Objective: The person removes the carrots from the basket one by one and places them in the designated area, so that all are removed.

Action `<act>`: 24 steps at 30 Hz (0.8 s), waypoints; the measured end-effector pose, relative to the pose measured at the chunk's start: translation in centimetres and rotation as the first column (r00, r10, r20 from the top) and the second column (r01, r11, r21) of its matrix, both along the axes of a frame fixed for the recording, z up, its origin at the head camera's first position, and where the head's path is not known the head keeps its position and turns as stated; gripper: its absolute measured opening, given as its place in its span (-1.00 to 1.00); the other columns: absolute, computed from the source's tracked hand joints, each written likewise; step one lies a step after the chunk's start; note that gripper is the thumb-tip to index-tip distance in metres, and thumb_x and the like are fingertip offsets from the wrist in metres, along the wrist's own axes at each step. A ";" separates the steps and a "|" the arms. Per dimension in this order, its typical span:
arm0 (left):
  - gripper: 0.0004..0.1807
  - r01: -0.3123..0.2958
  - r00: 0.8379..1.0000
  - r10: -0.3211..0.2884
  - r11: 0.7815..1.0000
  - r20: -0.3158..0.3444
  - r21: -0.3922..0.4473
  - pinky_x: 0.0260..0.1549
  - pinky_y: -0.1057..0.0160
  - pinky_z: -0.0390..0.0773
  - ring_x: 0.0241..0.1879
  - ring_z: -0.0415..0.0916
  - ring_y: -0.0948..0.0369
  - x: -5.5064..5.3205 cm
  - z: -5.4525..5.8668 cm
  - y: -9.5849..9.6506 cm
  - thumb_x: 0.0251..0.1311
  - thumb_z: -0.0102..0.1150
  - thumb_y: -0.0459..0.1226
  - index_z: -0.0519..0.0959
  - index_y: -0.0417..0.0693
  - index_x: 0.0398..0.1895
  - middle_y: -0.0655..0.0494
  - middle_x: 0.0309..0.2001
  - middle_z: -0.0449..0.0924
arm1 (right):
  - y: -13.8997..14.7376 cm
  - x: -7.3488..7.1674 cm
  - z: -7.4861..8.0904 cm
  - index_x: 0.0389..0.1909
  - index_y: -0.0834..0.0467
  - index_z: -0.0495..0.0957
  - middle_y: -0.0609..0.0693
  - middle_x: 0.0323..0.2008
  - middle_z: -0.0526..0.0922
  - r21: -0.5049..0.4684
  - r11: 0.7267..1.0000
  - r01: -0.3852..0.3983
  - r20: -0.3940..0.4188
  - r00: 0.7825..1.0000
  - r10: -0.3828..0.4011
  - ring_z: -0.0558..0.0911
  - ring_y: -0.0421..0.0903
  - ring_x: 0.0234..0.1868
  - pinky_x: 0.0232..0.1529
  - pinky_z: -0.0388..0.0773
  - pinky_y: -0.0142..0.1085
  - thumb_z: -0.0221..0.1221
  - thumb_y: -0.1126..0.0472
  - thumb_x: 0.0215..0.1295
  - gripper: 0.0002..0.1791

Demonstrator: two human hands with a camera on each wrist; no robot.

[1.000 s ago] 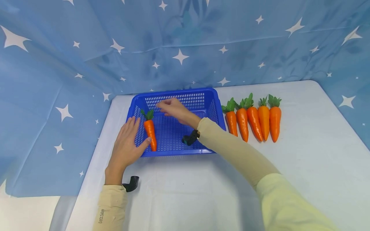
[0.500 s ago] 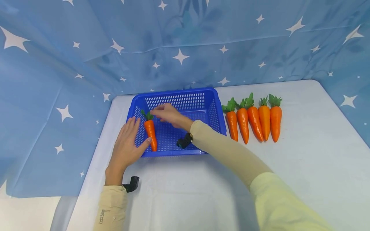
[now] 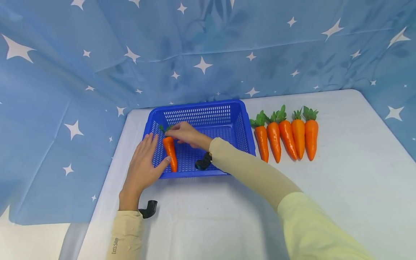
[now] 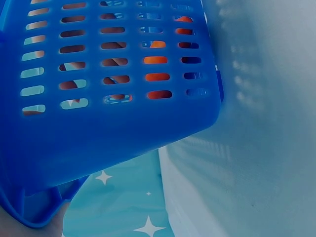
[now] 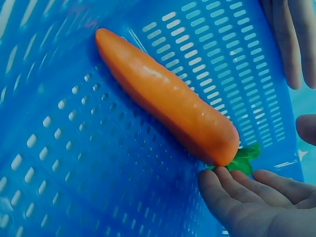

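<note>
One orange carrot (image 3: 170, 151) with green leaves lies on the floor of the blue basket (image 3: 201, 173), along its left side, tip toward the front. My right hand (image 3: 186, 133) reaches in over the basket, fingertips right at the leaves. In the right wrist view, the fingers (image 5: 247, 197) touch near the carrot's crown, leaves (image 5: 244, 159) beside them. My left hand (image 3: 143, 162) rests straight-fingered on the basket's left rim, its thumb extending over the carrot's lower part. Through the slots in the left wrist view, orange patches of the carrot (image 4: 157, 77) show.
Several carrots (image 3: 287, 139) lie in a row right of the basket, leaves to the back. The white table (image 3: 344, 173) ends at a blue star-patterned cloth (image 3: 208, 43) at back and sides. Black wrist mounts (image 3: 203, 161) stick out under both wrists.
My right hand has moved left and down inside the basket to the carrot's leaves. The left hand, the carrots and the basket stay where they were.
</note>
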State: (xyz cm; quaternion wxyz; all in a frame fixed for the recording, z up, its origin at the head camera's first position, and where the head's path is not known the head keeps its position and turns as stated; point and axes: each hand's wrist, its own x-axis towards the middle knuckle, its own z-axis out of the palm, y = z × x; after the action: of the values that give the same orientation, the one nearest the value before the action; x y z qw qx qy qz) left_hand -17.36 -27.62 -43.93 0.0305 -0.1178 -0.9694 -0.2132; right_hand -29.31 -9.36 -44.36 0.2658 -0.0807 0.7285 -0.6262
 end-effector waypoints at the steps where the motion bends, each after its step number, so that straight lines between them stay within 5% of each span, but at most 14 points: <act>1: -0.01 0.002 1.000 -0.002 1.000 -0.002 0.003 0.62 -0.25 -0.19 0.71 -0.25 -0.12 -0.1 0.0 0.0 0.47 0.10 0.14 0.01 -0.17 0.75 -0.19 0.73 -0.12 | 0.0 0.0 0.0 0.30 0.40 0.58 0.20 0.17 0.66 0.002 1.000 0.006 0.004 1.000 -0.007 0.64 0.15 0.21 0.24 0.66 -0.03 0.29 0.15 0.53 -0.51; 14: 0.00 0.019 0.999 -0.020 1.000 -0.039 -0.016 0.63 -0.19 -0.19 0.70 -0.22 -0.15 0.4 -0.1 -0.2 0.48 0.13 0.15 0.04 -0.25 0.72 -0.23 0.71 -0.05 | -0.5 0.4 -0.3 0.34 0.43 0.51 0.21 0.14 0.64 -0.059 0.998 0.001 0.107 0.994 0.006 0.65 0.12 0.17 0.28 0.62 0.03 0.30 0.20 0.51 -0.47; 24: -0.01 0.006 1.000 -0.006 1.000 -0.009 -0.009 0.63 -0.19 -0.22 0.70 -0.23 -0.14 0.6 0.1 0.1 0.47 0.15 0.12 0.03 -0.23 0.73 -0.21 0.72 -0.09 | -0.9 0.2 -1.0 0.36 0.46 0.47 0.20 0.10 0.64 -0.102 0.995 0.008 0.169 0.986 0.010 0.66 0.13 0.17 0.28 0.62 0.07 0.31 0.27 0.49 -0.46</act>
State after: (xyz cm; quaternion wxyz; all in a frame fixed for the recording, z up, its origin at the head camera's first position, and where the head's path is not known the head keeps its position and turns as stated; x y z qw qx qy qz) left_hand -16.81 -27.57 -43.88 0.0338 -0.1217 -0.9699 -0.2084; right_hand -29.13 -10.22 -45.35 0.3225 -0.0412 0.6703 -0.6671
